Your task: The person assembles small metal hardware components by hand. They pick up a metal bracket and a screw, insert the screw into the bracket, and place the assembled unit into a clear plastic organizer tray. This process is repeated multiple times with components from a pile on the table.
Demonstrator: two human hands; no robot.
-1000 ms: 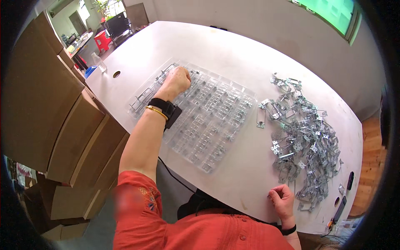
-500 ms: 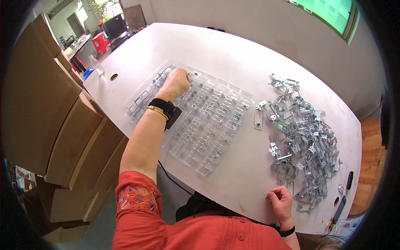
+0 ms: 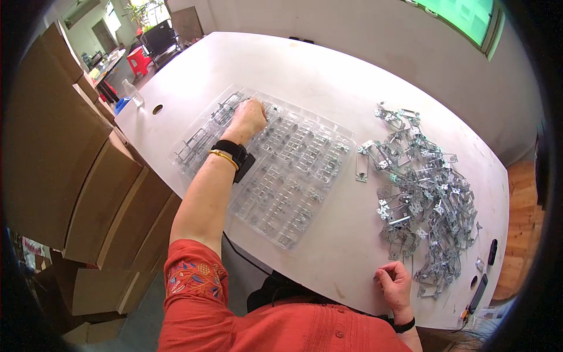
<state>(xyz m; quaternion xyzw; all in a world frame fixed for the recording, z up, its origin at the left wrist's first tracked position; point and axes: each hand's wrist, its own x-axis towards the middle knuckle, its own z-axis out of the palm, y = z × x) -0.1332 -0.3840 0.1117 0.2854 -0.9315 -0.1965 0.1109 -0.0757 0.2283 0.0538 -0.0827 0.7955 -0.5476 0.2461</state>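
Note:
My left hand (image 3: 249, 117) is closed over the far side of a clear plastic tray (image 3: 281, 239); its fingertips and whatever they grip are hidden behind the knuckles. Rows of small metal brackets (image 3: 293, 202) fill the tray's compartments, with thinner metal parts (image 3: 196, 144) along its left side. My right hand (image 3: 394, 284) rests at the near table edge, left of the lower end of a large loose heap of metal brackets (image 3: 425, 193). Thumb and forefinger there are pinched together, and anything between them is too small to make out.
The white table (image 3: 328, 64) has a cable hole (image 3: 157, 109) at left. A clear bottle (image 3: 132, 92) stands at its far left edge. A utility knife (image 3: 478, 293) and a small black object (image 3: 492, 252) lie at right. Cardboard boxes (image 3: 99, 193) are stacked on the left.
The view has shifted very slightly, and the tray sits a little further left in it. Both hands keep nearly the same places and poses.

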